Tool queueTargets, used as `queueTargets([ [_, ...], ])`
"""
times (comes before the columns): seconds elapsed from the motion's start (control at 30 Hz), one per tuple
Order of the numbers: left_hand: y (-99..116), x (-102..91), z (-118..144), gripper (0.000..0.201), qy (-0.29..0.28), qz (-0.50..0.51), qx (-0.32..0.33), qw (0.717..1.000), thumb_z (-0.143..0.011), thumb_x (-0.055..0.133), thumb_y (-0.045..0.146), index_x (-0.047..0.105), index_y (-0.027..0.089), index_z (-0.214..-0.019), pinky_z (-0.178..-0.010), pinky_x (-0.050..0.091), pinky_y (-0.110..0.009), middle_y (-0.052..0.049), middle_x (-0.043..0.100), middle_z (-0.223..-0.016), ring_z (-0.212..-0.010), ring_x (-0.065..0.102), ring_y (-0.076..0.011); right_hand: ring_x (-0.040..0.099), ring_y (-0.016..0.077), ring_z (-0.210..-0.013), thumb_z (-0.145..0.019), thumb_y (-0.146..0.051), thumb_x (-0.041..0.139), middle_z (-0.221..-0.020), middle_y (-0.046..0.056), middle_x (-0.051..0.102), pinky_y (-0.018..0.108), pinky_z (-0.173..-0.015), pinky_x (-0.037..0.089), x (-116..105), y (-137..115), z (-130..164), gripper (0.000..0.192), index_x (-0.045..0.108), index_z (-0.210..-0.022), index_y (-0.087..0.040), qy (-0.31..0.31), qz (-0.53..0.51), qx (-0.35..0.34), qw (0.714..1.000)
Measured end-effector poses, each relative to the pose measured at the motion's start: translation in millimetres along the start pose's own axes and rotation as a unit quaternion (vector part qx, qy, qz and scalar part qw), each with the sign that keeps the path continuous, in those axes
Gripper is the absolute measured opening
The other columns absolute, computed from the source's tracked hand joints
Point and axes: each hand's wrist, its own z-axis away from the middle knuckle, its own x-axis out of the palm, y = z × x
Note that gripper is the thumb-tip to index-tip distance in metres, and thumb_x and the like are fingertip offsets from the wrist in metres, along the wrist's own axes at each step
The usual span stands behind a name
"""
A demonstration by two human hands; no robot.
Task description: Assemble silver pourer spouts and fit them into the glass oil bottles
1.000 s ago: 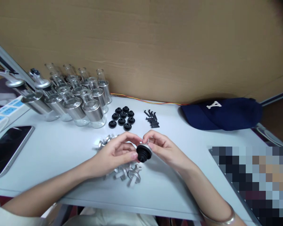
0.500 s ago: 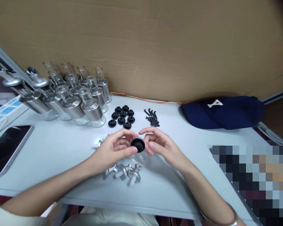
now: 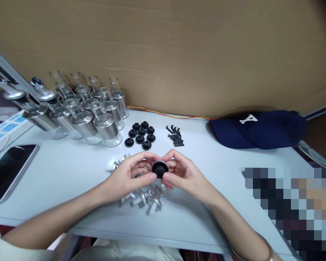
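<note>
- Presently, we clamp the round, black, silver-rimmed rubbery stopper [image 3: 160, 169], lower centre of frame, between the fingers of our left hand [image 3: 136, 173] and right hand [image 3: 184, 171].
- We should press evenly, thumbs opposed.

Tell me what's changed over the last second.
The right grip came off the silver-rimmed black stopper half a second ago, then took hold of its rim again. The stopper moved slightly left and tipped its black end toward the camera. The left grip kept hold; the glass bottles, navy cap and smartphone stayed put.
</note>
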Motion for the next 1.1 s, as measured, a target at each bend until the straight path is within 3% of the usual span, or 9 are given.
queueTargets([
  [0.23, 3, 4.2, 0, 0.029, 0.028, -0.022, -0.006, 0.999, -0.078, 0.064, 0.023, 0.053, 0.017, -0.104, -0.083, 0.049, -0.027, -0.005, 0.063, -0.096, -0.089, 0.062, -0.0147, 0.048, 0.0090, -0.058, -0.081, -0.046, 0.066, -0.072, -0.002, 0.055, 0.023, -0.057, 0.042, 0, 2, 2, 0.037, 0.046, -0.099, -0.019, 0.007, 0.057, -0.016, 0.998],
  [0.47, 1, 6.2, -1, 0.030, 0.033, -0.052, -0.014, 0.998, -0.072, 0.064, 0.021, 0.051, 0.017, -0.099, -0.077, 0.050, -0.029, -0.003, 0.059, -0.087, -0.083, 0.060, -0.0153, 0.048, 0.0096, -0.056, -0.077, -0.029, 0.064, -0.066, -0.003, 0.053, 0.025, -0.060, 0.043, 10, 1, 0, 0.023, 0.044, -0.084, -0.021, 0.043, 0.121, -0.034, 0.991],
  [0.83, 2, 7.5, 3, 0.022, 0.045, -0.129, -0.009, 0.991, -0.067, 0.059, 0.017, 0.050, 0.018, -0.088, -0.072, 0.049, -0.029, -0.001, 0.056, -0.084, -0.076, 0.057, -0.0147, 0.042, 0.0098, -0.054, -0.065, -0.017, 0.052, -0.062, -0.005, 0.050, 0.022, -0.051, 0.037, 20, 3, 0, 0.022, 0.040, -0.082, -0.023, 0.050, 0.209, -0.066, 0.974],
  [1.1, 1, 8.8, 5, 0.020, 0.055, -0.157, 0.011, 0.986, -0.067, 0.059, 0.019, 0.050, 0.018, -0.085, -0.068, 0.045, -0.026, 0.001, 0.055, -0.075, -0.071, 0.054, -0.0130, 0.039, 0.0097, -0.052, -0.064, -0.018, 0.052, -0.057, -0.006, 0.047, 0.021, -0.049, 0.035, 20, 1, 2, 0.020, 0.042, -0.080, -0.023, 0.060, 0.266, -0.060, 0.960],
])
